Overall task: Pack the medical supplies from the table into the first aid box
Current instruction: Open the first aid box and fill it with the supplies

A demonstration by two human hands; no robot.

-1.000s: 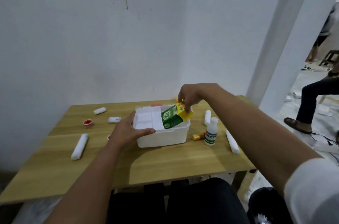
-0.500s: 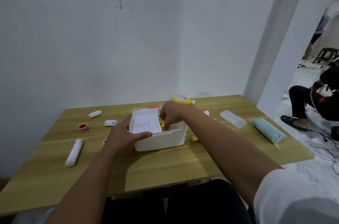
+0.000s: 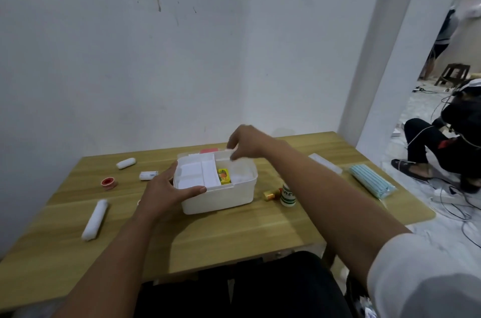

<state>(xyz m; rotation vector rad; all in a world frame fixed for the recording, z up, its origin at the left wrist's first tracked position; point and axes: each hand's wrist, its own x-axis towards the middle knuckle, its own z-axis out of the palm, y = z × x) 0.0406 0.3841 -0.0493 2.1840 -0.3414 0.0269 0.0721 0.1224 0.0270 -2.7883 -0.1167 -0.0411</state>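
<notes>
The white first aid box (image 3: 218,198) stands open in the middle of the wooden table (image 3: 234,234). My left hand (image 3: 166,192) grips its front-left corner, thumb along the rim. A white insert tray (image 3: 197,174) fills the box's left part. Beside it, a yellow-green carton (image 3: 224,176) lies inside the box. My right hand (image 3: 247,143) hovers over the box's back rim with fingers loosely apart and nothing in them.
On the left lie a long bandage roll (image 3: 95,218), red tape (image 3: 109,183) and two small white rolls (image 3: 149,175). On the right are a white bottle (image 3: 288,195), a small vial (image 3: 272,194), a flat case (image 3: 325,162) and a mask pack (image 3: 371,183). A person (image 3: 455,140) sits on the floor.
My right hand lowered the yellow-green carton into the box, let go of it and rose empty above the back rim. My left hand kept its hold on the box.
</notes>
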